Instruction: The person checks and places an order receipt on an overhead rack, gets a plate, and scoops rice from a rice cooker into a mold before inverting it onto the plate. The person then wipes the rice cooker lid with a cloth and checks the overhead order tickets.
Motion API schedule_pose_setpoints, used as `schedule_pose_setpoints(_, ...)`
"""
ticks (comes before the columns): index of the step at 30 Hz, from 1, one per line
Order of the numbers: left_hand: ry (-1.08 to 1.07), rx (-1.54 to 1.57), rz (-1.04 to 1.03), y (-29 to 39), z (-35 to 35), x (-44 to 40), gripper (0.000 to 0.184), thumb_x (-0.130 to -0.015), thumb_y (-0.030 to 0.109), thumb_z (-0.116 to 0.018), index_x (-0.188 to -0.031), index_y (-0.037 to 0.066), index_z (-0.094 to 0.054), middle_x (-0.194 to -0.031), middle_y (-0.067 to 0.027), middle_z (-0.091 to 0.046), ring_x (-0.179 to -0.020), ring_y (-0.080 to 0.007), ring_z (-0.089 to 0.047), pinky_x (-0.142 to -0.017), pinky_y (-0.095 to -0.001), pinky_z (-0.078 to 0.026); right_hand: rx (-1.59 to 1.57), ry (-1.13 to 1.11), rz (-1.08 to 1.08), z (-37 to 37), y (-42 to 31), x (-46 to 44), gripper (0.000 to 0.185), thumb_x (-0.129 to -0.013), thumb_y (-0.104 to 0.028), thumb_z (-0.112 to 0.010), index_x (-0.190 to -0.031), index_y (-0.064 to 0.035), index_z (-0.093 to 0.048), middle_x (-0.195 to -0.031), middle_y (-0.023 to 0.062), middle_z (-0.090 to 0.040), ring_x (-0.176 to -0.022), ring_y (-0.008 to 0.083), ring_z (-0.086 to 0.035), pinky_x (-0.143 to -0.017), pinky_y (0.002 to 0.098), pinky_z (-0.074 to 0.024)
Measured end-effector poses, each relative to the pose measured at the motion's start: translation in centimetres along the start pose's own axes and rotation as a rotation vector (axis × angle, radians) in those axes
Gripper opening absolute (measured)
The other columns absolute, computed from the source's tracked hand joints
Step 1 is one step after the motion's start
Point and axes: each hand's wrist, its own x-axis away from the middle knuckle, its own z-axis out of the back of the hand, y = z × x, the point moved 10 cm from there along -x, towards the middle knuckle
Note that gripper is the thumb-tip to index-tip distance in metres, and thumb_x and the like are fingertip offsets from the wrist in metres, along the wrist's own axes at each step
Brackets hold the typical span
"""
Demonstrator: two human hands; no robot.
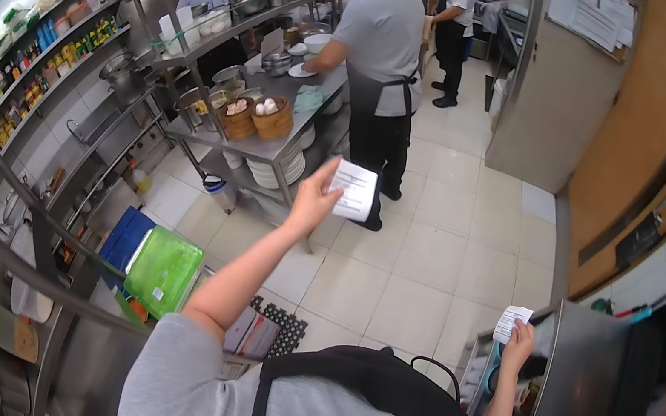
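The left grip (pixel 313 205) is closed on the left slip (pixel 355 191), with the thumb on top of the paper. This slip is up in the air, to the near right of the desk (pixel 271 150). The right grip (pixel 517 347) pinches the right slip (pixel 512 323), well off to the right of the desk and closer to the person. Both slips have dark print on white.

On the desk sit two round baskets (pixel 272 120) with white food in them, and a green cloth (pixel 309 99). Plates (pixel 280 172) are piled under the desk. A worker (pixel 386 39) in a black apron stands at the right of the desk and reaches over it.
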Motion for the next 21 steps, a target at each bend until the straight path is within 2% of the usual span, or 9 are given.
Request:
schedule_pose_setpoints(1, 0.018, -0.006, 0.028, 0.4, 0.2, -3.1, 0.054, -0.071, -0.004, -0.058, -0.121, 0.011, -0.048, -0.074, 0.0011, -0.053, -0.057, -0.0055, -0.037, -0.055, -0.0196, -0.038, -0.006, -0.004, 0.006, -1.7, -0.1, -2.3, 0.021, -0.073, 0.006, -0.052, -0.092, 0.0015, -0.060, -0.089, 0.0175, -0.056, -0.079, 0.0319, -0.056, -0.071, 0.0325, -0.0438)
schedule_pose_setpoints(3, 0.064, -0.180, -0.055, -2.5, 1.0, -9.4, 0.056, -0.069, -0.005, -0.058, -0.121, 0.014, -0.049, -0.084, -0.0052, -0.061, -0.057, -0.0070, -0.039, -0.055, -0.0213, -0.040, 0.020, -0.047, 0.026, -5.7, -0.3, -6.6, 0.021, -0.075, 0.005, -0.051, -0.093, 0.0010, -0.060, -0.090, 0.0174, -0.056, -0.081, 0.0317, -0.056, -0.072, 0.0322, -0.0439)
schedule_pose_setpoints(4, 0.058, -0.315, -0.119, -2.6, 1.7, -12.1, 0.053, -0.068, -0.006, -0.058, -0.117, 0.014, -0.053, -0.089, -0.0098, -0.062, -0.060, -0.0077, -0.048, -0.059, -0.0225, -0.043, 0.006, -0.026, 0.047, -8.1, -0.6, -8.4, 0.021, -0.075, 0.004, -0.052, -0.094, 0.0003, -0.060, -0.089, 0.0171, -0.056, -0.081, 0.0312, -0.056, -0.072, 0.0322, -0.0442)
schedule_pose_setpoints(5, 0.084, -0.413, -0.115, -4.9, 2.8, -15.1, 0.044, -0.069, -0.007, -0.053, -0.109, 0.011, -0.058, -0.093, -0.0117, -0.062, -0.067, -0.0126, -0.056, -0.064, -0.0254, -0.045, 0.001, -0.037, 0.060, -10.4, -1.6, -10.1, 0.021, -0.075, 0.004, -0.052, -0.094, 0.0003, -0.060, -0.089, 0.0171, -0.056, -0.081, 0.0312, -0.056, -0.072, 0.0322, -0.0442)
schedule_pose_setpoints(7, 0.217, -0.361, -0.231, -5.8, 5.9, -20.4, 0.032, -0.070, -0.007, -0.047, -0.096, 0.005, -0.063, -0.091, -0.0180, -0.060, -0.084, -0.0300, -0.059, -0.076, -0.0331, -0.044, -0.144, -0.202, 0.085, -16.0, -4.4, -12.9, 0.020, -0.076, 0.003, -0.052, -0.094, -0.0006, -0.061, -0.090, 0.0170, -0.057, -0.081, 0.0308, -0.056, -0.071, 0.0327, -0.0449)
schedule_pose_setpoints(11, 0.450, -0.602, -0.423, -6.0, 12.0, -31.1, 0.019, -0.070, -0.006, -0.047, -0.079, 0.001, -0.062, -0.079, -0.0155, -0.058, -0.078, -0.0299, -0.058, -0.070, -0.0347, -0.045, -0.180, -0.288, 0.254, -23.6, -12.9, -16.9, 0.018, -0.076, 0.004, -0.053, -0.092, 0.0013, -0.060, -0.092, 0.0159, -0.057, -0.082, 0.0279, -0.056, -0.070, 0.0311, -0.0452)
schedule_pose_setpoints(14, 0.641, -0.689, -0.549, -7.6, 17.1, -40.5, 0.015, -0.070, -0.003, -0.049, -0.076, 0.001, -0.062, -0.079, -0.0149, -0.057, -0.076, -0.0313, -0.057, -0.068, -0.0364, -0.045, -0.205, -0.301, 0.335, -29.0, -17.0, -20.4, 0.018, -0.076, 0.004, -0.052, -0.092, 0.0013, -0.060, -0.091, 0.0169, -0.057, -0.080, 0.0296, -0.057, -0.069, 0.0309, -0.0453)
schedule_pose_setpoints(18, 0.785, -0.758, -0.598, -12.0, 22.2, -55.9, 0.017, -0.068, -0.001, -0.050, -0.078, 0.003, -0.064, -0.083, -0.0139, -0.059, -0.078, -0.0316, -0.057, -0.071, -0.0369, -0.044, -0.154, -0.232, 0.252, -35.8, -16.5, -26.3, 0.018, -0.076, 0.004, -0.052, -0.092, 0.0017, -0.060, -0.092, 0.0173, -0.057, -0.081, 0.0300, -0.057, -0.070, 0.0309, -0.0453)
schedule_pose_setpoints(21, 0.871, -0.810, -0.531, -16.4, 24.6, -67.8, 0.021, -0.065, 0.001, -0.052, -0.081, 0.004, -0.066, -0.086, -0.0129, -0.060, -0.080, -0.0306, -0.057, -0.073, -0.0365, -0.044, -0.055, -0.121, 0.154, -39.6, -13.3, -29.7, 0.018, -0.076, 0.005, -0.052, -0.091, 0.0023, -0.060, -0.091, 0.0171, -0.057, -0.080, 0.0300, -0.057, -0.070, 0.0310, -0.0450)
